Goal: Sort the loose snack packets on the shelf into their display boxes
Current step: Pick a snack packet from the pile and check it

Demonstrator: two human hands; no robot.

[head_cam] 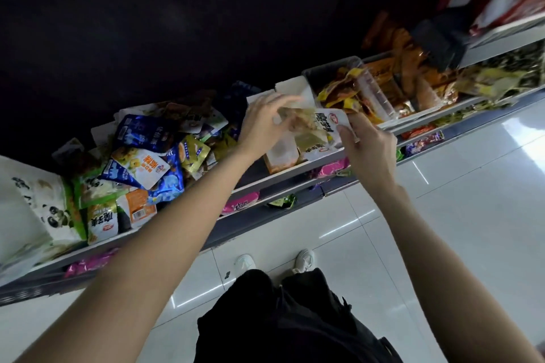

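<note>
A shop aisle with glossy white floor tiles [339, 233]; a long shelf [259, 183] runs diagonally from eight o'clock to two o'clock. At centre, a white and green snack packet [324, 130] is over a white display box [290, 115] on the shelf. The right hand [368, 144], at the packet's four o'clock, pinches its edge between thumb and fingers. The left hand [265, 124], at its nine o'clock, has blurred fingers curled at the packet's far end; whether it grips, I cannot tell. At nine o'clock, a heap of loose packets [147, 159]. At two o'clock, a clear bin [348, 88] of yellow-orange packets.
</note>
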